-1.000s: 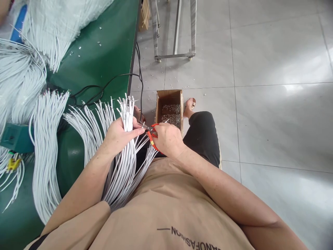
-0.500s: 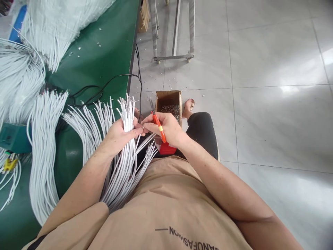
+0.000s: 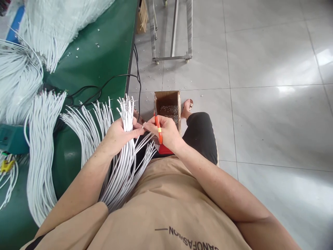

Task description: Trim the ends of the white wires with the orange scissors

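Since a second ago, red-handled cutters [image 3: 158, 131] have swung forward off a cable end [image 3: 144, 125]. Just in front of me, the white cable bundle [image 3: 127, 116] sits wrapped by my left hand [image 3: 117, 135]; I'd keep that grip snug. Its long axis runs fore-and-aft, ends pointing away. Right hand [image 3: 168, 132] holds the cutters; whether its fingertips pinch the cable end, I can't tell.

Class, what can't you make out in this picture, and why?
Head view:
Left hand: fingers partly behind white cables.
Pliers: partly hidden by the right hand.
Green device: cut off by the left edge.
Shirt lettering: cut off by the bottom edge.
Scraps: too small to identify.
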The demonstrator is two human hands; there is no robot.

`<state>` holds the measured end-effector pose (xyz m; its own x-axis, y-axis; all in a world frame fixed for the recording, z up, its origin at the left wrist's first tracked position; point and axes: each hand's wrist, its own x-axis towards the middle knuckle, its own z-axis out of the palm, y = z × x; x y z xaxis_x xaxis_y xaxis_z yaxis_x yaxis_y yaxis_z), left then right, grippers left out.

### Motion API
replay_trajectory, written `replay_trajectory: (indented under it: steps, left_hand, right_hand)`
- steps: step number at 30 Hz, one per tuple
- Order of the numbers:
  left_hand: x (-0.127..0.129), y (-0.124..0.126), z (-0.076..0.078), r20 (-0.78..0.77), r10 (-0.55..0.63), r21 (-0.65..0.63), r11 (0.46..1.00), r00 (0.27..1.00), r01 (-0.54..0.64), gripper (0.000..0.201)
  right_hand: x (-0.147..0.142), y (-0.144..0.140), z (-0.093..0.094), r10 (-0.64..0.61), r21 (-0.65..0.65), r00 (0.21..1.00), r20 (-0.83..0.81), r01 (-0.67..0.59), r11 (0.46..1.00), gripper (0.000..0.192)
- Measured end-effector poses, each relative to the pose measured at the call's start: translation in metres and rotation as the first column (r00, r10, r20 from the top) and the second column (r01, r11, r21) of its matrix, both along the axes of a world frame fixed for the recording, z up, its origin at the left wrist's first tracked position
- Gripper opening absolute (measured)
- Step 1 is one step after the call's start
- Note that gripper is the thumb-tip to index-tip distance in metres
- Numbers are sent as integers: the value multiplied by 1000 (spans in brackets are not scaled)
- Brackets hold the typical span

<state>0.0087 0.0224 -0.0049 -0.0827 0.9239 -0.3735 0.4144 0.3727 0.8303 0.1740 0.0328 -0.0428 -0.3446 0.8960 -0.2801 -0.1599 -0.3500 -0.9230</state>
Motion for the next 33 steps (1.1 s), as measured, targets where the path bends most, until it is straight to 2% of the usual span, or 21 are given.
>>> replay_trajectory:
  steps: [3, 5, 10, 12, 16, 17, 19, 22, 25, 28, 31, 33]
  left_hand:
    - [0, 1, -1, -151, -22, 56, 998, 988, 30, 32]
    - [1, 1, 1, -198, -27, 63, 997, 980, 41, 32]
    - [2, 1, 2, -265, -24, 57, 998, 964, 41, 28]
    - [1, 1, 0, -247, -14, 71, 997, 969, 32, 29]
    - [-3, 2, -1, -121, -22, 30, 999, 992, 26, 33]
    - [-4, 2, 0, -73, -39, -1, 999, 997, 39, 33]
    - [-8, 3, 3, 24, -72, -62, 995, 997, 73, 35]
    - [-13, 4, 7, 118, -66, -119, 990, 991, 80, 35]
    - [-13, 4, 10, 146, -61, -147, 986, 987, 83, 35]
    - [-12, 5, 11, 125, -96, -143, 983, 987, 114, 25]
    - [-12, 6, 13, 89, -115, -159, 979, 989, 128, 20]
    - [-14, 7, 12, 102, -72, -186, 978, 992, 91, 22]
  right_hand:
    - [-6, -7, 2, -59, 55, 998, 14, 58, 997, 22]
    - [-8, -8, 4, -107, 72, 994, -38, 109, 991, 22]
    - [-3, 2, 11, -301, -80, 948, -99, 294, 952, 30]
    - [-2, 3, 10, -269, -76, 960, -84, 263, 962, 26]
    - [-6, -1, 0, -52, 6, 998, 31, 52, 999, 25]
    - [-7, -3, -2, -57, 25, 996, 76, 55, 998, 25]
    - [-10, -3, -5, -145, 77, 978, 148, 134, 988, 22]
    - [-11, 1, -3, -242, 161, 956, 164, 216, 963, 18]
    - [-11, 7, 3, -159, 179, 969, 190, 126, 976, 19]
    - [-13, 12, 7, -72, 200, 957, 281, 15, 980, 18]
    - [-14, 14, 7, -64, 221, 944, 324, -9, 975, 14]
    - [-15, 14, 6, -63, 195, 944, 325, -1, 981, 14]
